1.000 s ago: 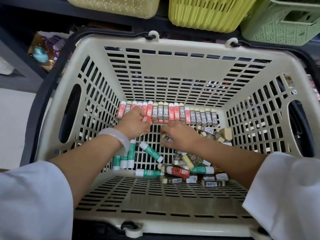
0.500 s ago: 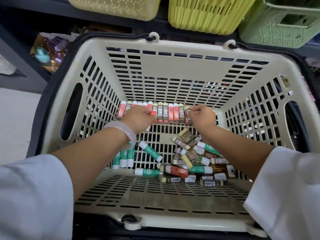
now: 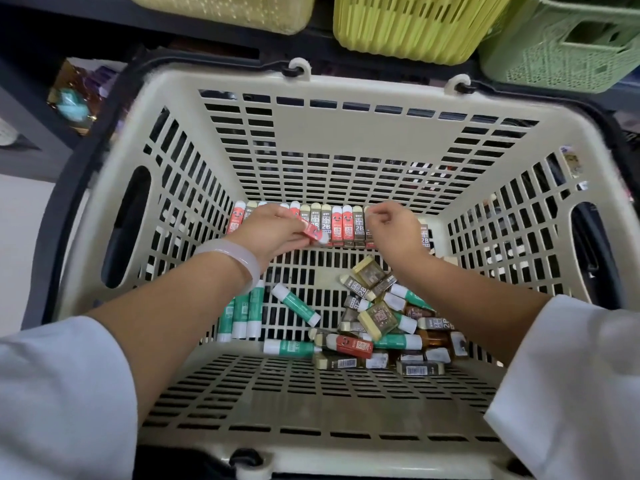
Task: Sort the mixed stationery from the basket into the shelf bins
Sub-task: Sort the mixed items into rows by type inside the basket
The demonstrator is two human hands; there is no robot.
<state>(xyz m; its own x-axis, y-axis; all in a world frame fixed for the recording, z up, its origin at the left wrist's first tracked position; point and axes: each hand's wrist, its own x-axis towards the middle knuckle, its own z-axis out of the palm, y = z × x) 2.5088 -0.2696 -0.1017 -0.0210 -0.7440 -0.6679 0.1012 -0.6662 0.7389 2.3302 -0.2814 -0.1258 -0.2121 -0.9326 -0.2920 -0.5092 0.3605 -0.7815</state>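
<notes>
Both hands are down inside a cream slotted basket. Along its far floor edge stands a row of erasers, red and brown sleeves side by side. My left hand is shut on a red eraser, held just in front of the row's left part. My right hand rests at the row's right part, fingers pinched on a small pale item I cannot make out. A loose heap of brown erasers and green glue sticks lies at the near right. Three green glue sticks lie lined up at the near left.
Above the basket, on a dark shelf, sit a pale yellow bin, a bright yellow ribbed bin and a green woven bin. A black basket handle runs along the left rim. Packaged goods sit on a lower shelf, left.
My right hand has left the loose heap and moved up to the right part of the eraser row. My left hand stayed at the row's left, holding a red eraser.
</notes>
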